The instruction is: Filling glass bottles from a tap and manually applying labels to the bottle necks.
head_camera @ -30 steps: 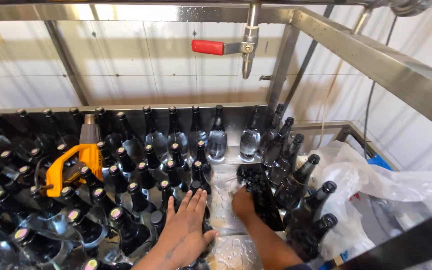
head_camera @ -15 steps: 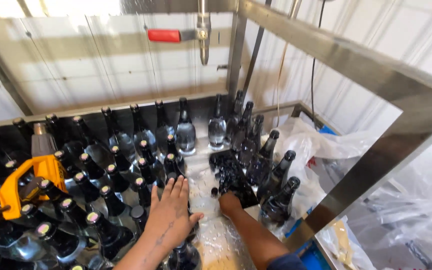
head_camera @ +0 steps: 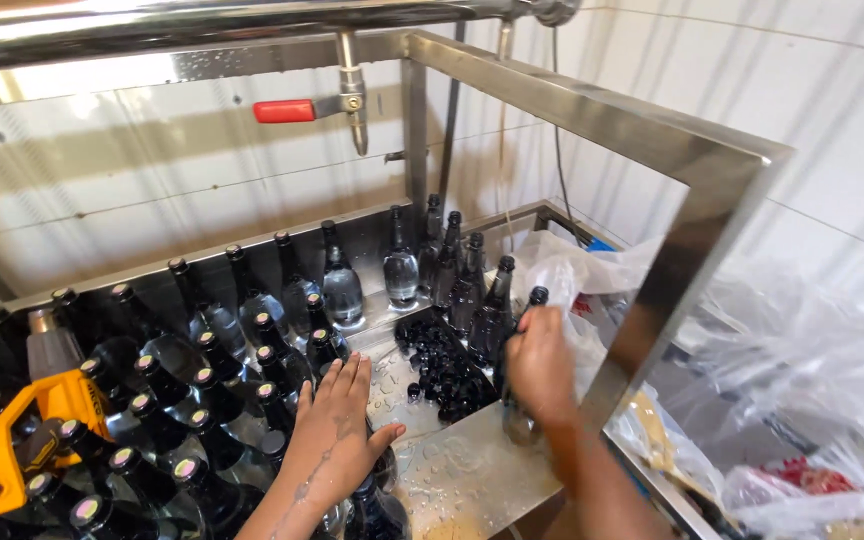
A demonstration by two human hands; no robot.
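Note:
Many dark glass bottles (head_camera: 202, 400) stand packed on a wet steel table (head_camera: 462, 475). My left hand (head_camera: 337, 432) lies flat with spread fingers on the bottle tops at the near edge of that group. My right hand (head_camera: 539, 365) is closed around the body of one dark bottle (head_camera: 537, 297) at the table's right edge, its capped neck showing above my fingers. A heap of small black caps (head_camera: 442, 368) lies on the table between my two hands. A few more bottles (head_camera: 452, 270) stand at the back right corner.
An orange hand tool (head_camera: 22, 432) sits among the bottles at the left. A tap with a red lever (head_camera: 287, 110) hangs from the steel frame (head_camera: 652, 150) overhead. Crumpled clear plastic bags (head_camera: 802, 400) fill the space to the right of the table.
My right hand has left the heap of caps, moved right and closed on a bottle at the table's edge. My left hand stays on the bottle tops. The view has swung right.

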